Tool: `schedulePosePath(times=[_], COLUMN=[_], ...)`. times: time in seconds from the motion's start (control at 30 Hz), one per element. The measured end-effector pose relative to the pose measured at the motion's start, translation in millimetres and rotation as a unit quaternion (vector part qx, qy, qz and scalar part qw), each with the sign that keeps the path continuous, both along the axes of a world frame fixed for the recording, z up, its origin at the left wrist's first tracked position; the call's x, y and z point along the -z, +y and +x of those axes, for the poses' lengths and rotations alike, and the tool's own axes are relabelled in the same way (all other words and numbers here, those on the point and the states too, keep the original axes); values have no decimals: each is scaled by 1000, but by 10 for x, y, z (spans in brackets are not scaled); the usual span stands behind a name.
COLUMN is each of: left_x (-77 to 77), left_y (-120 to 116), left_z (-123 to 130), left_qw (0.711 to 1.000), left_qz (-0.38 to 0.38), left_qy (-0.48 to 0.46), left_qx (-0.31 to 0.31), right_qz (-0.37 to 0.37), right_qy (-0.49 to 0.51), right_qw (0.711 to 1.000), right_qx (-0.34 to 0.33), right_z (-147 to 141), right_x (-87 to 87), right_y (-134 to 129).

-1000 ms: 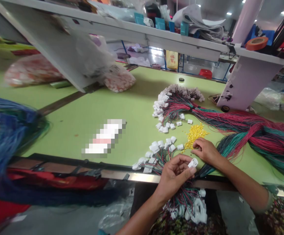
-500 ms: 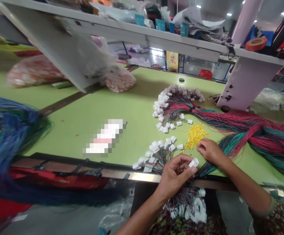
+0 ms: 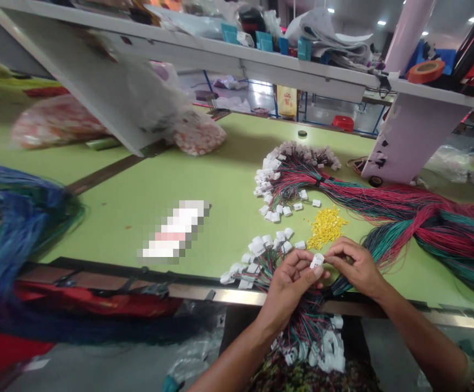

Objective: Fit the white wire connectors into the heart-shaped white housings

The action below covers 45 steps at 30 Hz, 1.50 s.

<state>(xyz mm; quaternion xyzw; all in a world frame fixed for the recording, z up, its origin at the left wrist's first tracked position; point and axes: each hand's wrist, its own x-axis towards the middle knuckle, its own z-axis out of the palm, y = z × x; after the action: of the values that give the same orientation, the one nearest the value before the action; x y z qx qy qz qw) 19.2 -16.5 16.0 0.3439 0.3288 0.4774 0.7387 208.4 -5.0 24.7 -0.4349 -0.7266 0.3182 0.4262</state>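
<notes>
My left hand pinches a white plastic connector between thumb and fingers, just above the table's front edge. The fingers of my right hand are pressed together at the connector's right side; whatever they hold is too small to make out. Beyond the hands lies a pile of small yellow pieces. White connectors on coloured wires spread out left of my left hand. More connectors hang on wires below the table edge.
A thick bundle of red, green and black wires runs to the right. Blue wires drape over the left edge. Bagged connectors stand under a white shelf. A blurred-out white object lies on the green tabletop.
My right hand has moved from beside the yellow pile down and left to the connector. My left hand has shifted the connector slightly up and left, still gripping it.
</notes>
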Motion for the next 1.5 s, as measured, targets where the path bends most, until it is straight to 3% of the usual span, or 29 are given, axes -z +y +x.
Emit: schedulePosePath(times=[0.17,0.3,0.4,0.53,0.67,0.83,1.13,1.5], left_x=[10,19,53,106,119,126,170,200], left_y=[-1,-6,-17,-38,-61,-81,-88,-107], left_z=[9,18,29,35,22,25,33,34], left_qw=[1000,1000,999,994,980,961,934,909], left_qz=[2,13,32,96,160,221,275,315], left_qy=[-8,-5,-7,28,83,125,172,207], left_qx=[-11,-11,-6,-35,-82,-112,-151,-178], right_qz=[131,168,144,53,-6,-22,17,-52], right_qy=[-55,-79,-58,63,137,151,105,213], right_qw=[990,983,987,994,989,986,991,973], right_qx=[-20,5,36,78,60,59,83,76], right_z=[-12,-22,-50,-123,-183,-204,-206,-299], right_x=[27,41,32,-28,-47,-5,33,29], right_y=[-37,-57,-89,-193,-297,-342,-375,-356])
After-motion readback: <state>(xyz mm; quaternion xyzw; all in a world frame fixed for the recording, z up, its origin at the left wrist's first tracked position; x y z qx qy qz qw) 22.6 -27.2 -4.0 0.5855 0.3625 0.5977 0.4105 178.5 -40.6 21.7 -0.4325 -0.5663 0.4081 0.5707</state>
